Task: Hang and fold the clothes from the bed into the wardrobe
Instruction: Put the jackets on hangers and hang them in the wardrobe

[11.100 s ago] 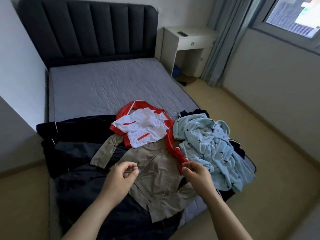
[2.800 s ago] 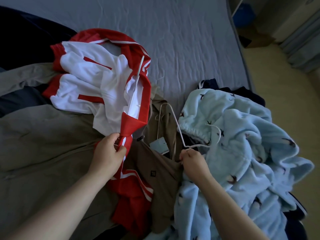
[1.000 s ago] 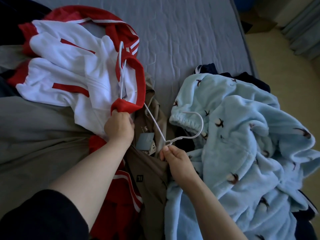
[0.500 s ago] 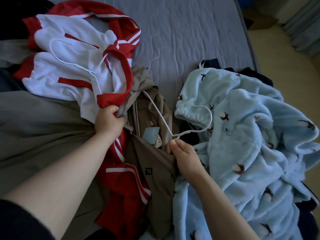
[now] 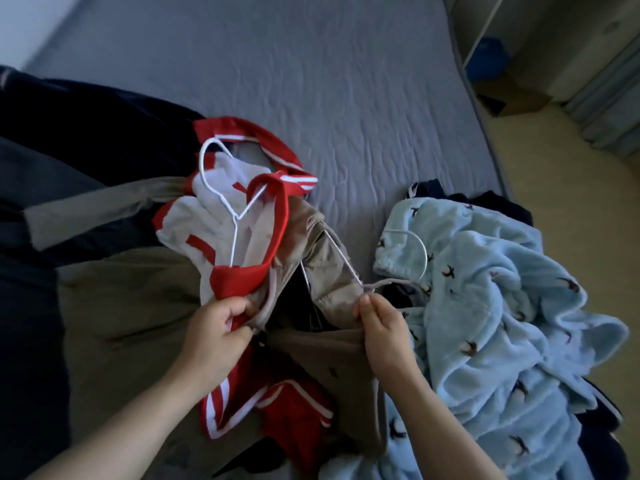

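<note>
A pile of clothes lies on the grey bed (image 5: 346, 81). My left hand (image 5: 218, 337) grips the red collar edge of a red and white jacket (image 5: 221, 230), which has a white wire hanger (image 5: 221, 199) lying on it. My right hand (image 5: 381, 327) pinches the neck of a second white hanger (image 5: 408, 258) that sits inside a tan shirt (image 5: 332, 271). The tan shirt is lifted slightly between both hands. A fluffy light blue robe (image 5: 502, 323) with small bird prints is heaped on the right.
Dark navy garments (image 5: 69, 143) lie at the left, with a large khaki garment (image 5: 121, 306) over them. The bed's right edge borders a beige floor (image 5: 588, 220). A white nightstand leg, a blue object (image 5: 485, 60) and a curtain are at the upper right.
My view pulled back from the pile. Both hands lifted the tan shirt's collar open. The jacket bunched up and its white hanger now shows on top.
</note>
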